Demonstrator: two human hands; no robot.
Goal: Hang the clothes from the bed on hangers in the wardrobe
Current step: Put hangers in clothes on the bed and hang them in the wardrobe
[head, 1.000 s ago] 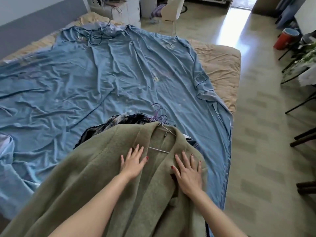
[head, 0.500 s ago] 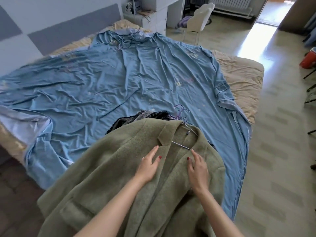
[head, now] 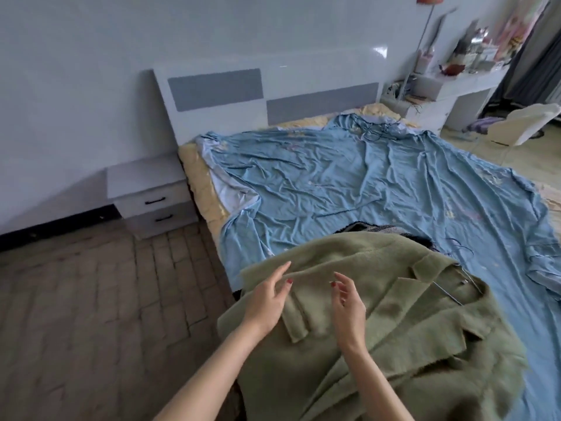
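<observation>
Bedroom, bed [head: 379, 189] under blue sheet. Left hand [head: 267, 302] and right hand [head: 347, 305], fingers loosely spread, holding nothing, hover over green wool coat [head: 394, 344] at near edge. Coat's long axis runs toward collar, right; right hand nearer wire hanger [head: 449, 291]. Hanger hook, dark garment [head: 373, 228] beneath mostly hidden. Wardrobe unseen.

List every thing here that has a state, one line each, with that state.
green coat: lying on the bed, hanger in its collar
hanger: inside the coat's neck
left hand: open, above the coat
right hand: open, above the coat
nightstand drawers: closed
blue sheet: wrinkled
</observation>
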